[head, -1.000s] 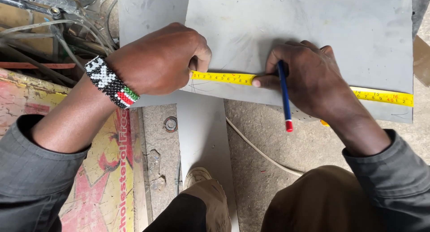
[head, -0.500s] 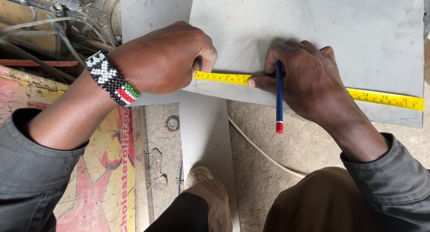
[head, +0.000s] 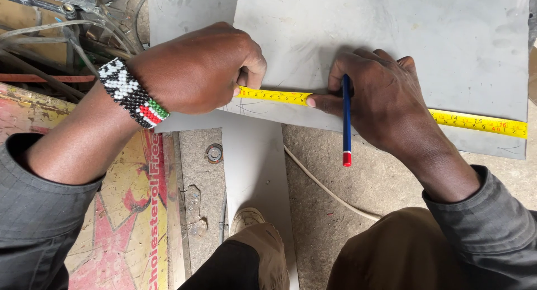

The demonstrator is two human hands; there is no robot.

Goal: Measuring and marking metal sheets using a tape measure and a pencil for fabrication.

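- Grey sheet lies flat on the concrete, yellow tape measure stretched along its near edge — measuring looks set up.
- Left hand closed, pinning the tape's end.
- Right hand presses the tape, blue pen gripped between its fingers — no fresh mark visible yet.

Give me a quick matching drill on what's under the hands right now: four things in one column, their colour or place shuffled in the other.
Things:
1. tape measure
2. pen
3. beaded bracelet
4. metal sheet

Descriptions:
A. blue with a red end, tucked in the right hand
B. grey, flat under both hands
C. yellow, stretched along the sheet's near edge
D. black, white, red and green, on the wrist of the left hand

Pairs: 1-C, 2-A, 3-D, 4-B
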